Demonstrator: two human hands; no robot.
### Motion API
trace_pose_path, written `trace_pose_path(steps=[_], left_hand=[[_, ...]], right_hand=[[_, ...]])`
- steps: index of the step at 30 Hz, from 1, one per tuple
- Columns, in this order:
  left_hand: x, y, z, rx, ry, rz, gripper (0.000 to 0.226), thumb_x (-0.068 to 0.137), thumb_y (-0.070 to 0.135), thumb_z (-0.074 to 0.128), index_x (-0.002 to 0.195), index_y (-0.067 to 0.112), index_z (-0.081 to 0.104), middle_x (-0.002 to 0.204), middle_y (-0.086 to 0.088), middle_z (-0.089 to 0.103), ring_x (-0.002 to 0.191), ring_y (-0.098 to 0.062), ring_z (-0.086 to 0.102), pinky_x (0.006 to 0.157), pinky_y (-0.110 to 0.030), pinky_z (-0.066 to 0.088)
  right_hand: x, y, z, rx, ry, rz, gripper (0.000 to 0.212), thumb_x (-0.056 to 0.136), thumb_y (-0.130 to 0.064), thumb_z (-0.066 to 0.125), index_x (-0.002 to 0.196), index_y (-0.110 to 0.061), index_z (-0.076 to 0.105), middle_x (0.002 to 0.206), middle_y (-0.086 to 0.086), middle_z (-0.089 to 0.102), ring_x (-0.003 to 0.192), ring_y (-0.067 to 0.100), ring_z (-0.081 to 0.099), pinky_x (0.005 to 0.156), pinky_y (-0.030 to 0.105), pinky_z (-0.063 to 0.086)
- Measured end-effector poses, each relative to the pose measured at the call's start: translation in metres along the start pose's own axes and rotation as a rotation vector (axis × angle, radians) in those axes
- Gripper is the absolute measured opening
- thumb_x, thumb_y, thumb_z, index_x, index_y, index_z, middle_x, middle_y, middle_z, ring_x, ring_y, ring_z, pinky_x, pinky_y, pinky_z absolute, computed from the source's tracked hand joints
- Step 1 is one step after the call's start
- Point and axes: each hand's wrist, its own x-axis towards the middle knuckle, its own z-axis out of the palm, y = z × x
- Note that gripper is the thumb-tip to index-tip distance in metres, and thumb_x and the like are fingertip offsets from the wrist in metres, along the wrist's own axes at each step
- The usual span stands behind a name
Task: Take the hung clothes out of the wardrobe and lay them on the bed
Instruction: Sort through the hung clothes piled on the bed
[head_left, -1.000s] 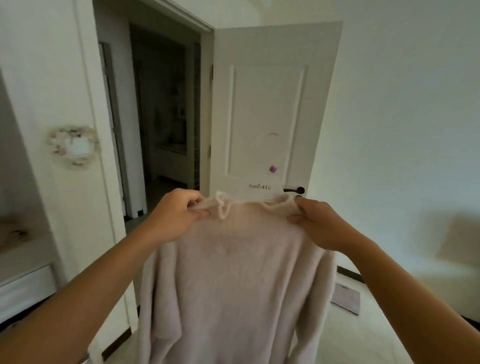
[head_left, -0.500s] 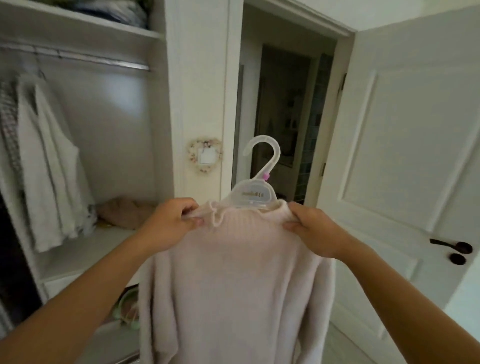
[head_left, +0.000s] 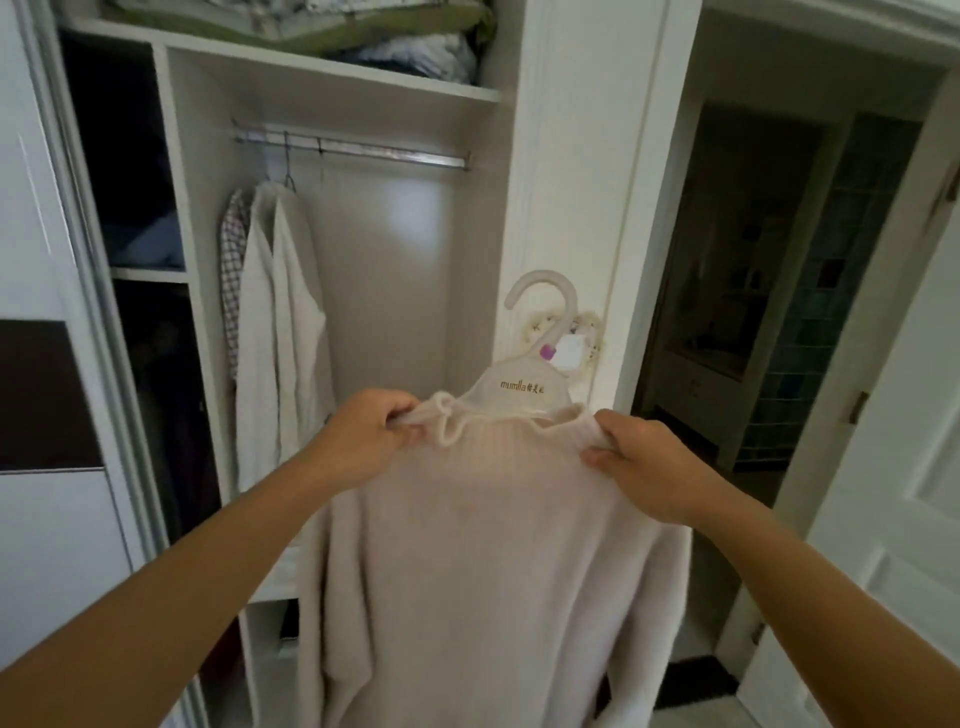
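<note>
Pink sweater (head_left: 483, 561) on its hanger (head_left: 540, 358), hanging long axis straight down before the wardrobe (head_left: 561, 171), shoulders pinched by left hand (head_left: 363, 436) and right hand (head_left: 644, 462), both equally near; bed unseen.

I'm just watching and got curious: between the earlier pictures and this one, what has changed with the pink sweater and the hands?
The view swung left, from the door to the open wardrobe, where a white robe hangs on the rail. The sweater and its hanger turned with it. Nothing was taken up or let go: the left hand and right hand still pinch the shoulders.
</note>
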Motion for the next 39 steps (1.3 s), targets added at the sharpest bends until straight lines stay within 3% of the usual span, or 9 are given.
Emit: trace_pose_path(steps=[5,12,16,19,24,28,32,34,39], left_hand=[[0.034,-0.049,-0.032,0.046,0.032,-0.003,0.008,0.086,0.007,0.064,0.079,0.008,0.069,0.070,-0.007,0.064,0.062,-0.012,0.052,0.059,-0.029,0.037],[0.108,-0.130,-0.086,0.068,0.023,0.011,0.016,0.088,0.011,0.063,0.074,0.003,0.065,0.070,-0.017,0.060,0.061,-0.016,0.047,0.061,-0.031,0.035],[0.152,-0.160,-0.114,0.082,0.004,0.047,0.028,0.090,0.014,0.065,0.063,0.015,0.060,0.058,0.000,0.051,0.056,-0.011,0.044,0.058,-0.029,0.034],[0.178,-0.180,-0.131,0.070,-0.008,0.063,0.020,0.092,0.019,0.064,0.075,0.010,0.067,0.066,-0.007,0.059,0.058,-0.012,0.048,0.058,-0.028,0.037],[0.219,-0.213,-0.147,0.057,0.026,0.070,0.009,0.089,0.018,0.068,0.092,0.011,0.073,0.085,-0.005,0.070,0.080,-0.016,0.063,0.074,-0.031,0.047],[0.249,-0.231,-0.156,0.146,0.072,0.012,0.039,0.091,0.017,0.066,0.129,0.013,0.061,0.121,-0.004,0.065,0.112,-0.020,0.060,0.094,-0.028,0.044],[0.279,-0.251,-0.162,0.306,0.062,0.034,0.025,0.092,0.020,0.063,0.116,0.021,0.069,0.107,0.000,0.069,0.099,-0.020,0.064,0.088,-0.035,0.052],[0.295,-0.261,-0.165,0.351,0.064,0.020,0.034,0.092,0.026,0.062,0.126,0.025,0.064,0.118,0.001,0.067,0.105,-0.020,0.063,0.091,-0.036,0.052],[0.343,-0.275,-0.178,0.574,0.122,0.080,0.035,0.091,0.033,0.060,0.125,0.025,0.064,0.122,-0.006,0.064,0.111,-0.026,0.060,0.092,-0.037,0.051]], right_hand=[[0.052,-0.036,0.013,-0.012,0.048,-0.056,0.025,0.096,-0.031,0.059,0.073,-0.026,0.049,0.070,-0.006,0.055,0.065,0.013,0.053,0.060,0.027,0.039],[0.132,-0.093,0.028,0.133,0.165,-0.119,0.034,0.088,-0.030,0.070,0.060,-0.018,0.055,0.055,-0.005,0.051,0.053,0.009,0.046,0.059,0.029,0.036],[0.181,-0.118,0.030,0.259,0.186,-0.112,0.023,0.084,-0.032,0.073,0.076,-0.010,0.071,0.073,0.012,0.067,0.071,0.030,0.062,0.071,0.047,0.050],[0.216,-0.135,0.033,0.309,0.196,-0.109,0.035,0.081,-0.038,0.074,0.083,-0.003,0.070,0.081,0.023,0.066,0.076,0.041,0.063,0.073,0.054,0.051],[0.267,-0.155,0.044,0.351,0.227,-0.050,0.033,0.080,-0.028,0.077,0.074,0.002,0.065,0.073,0.027,0.059,0.058,0.020,0.050,0.060,0.033,0.038],[0.313,-0.163,0.053,0.346,0.275,0.036,0.029,0.078,-0.027,0.076,0.072,0.000,0.068,0.064,0.016,0.059,0.058,0.016,0.051,0.058,0.030,0.037],[0.367,-0.169,0.058,0.401,0.295,0.101,0.024,0.075,-0.027,0.077,0.077,-0.003,0.074,0.077,0.016,0.071,0.071,0.028,0.067,0.064,0.036,0.049],[0.396,-0.176,0.060,0.420,0.303,0.111,0.018,0.073,-0.023,0.077,0.076,-0.006,0.076,0.077,0.014,0.073,0.076,0.030,0.069,0.068,0.039,0.053],[0.474,-0.201,0.062,0.481,0.312,0.133,0.019,0.071,-0.020,0.077,0.060,-0.007,0.068,0.056,0.002,0.060,0.056,0.017,0.057,0.049,0.022,0.038]])
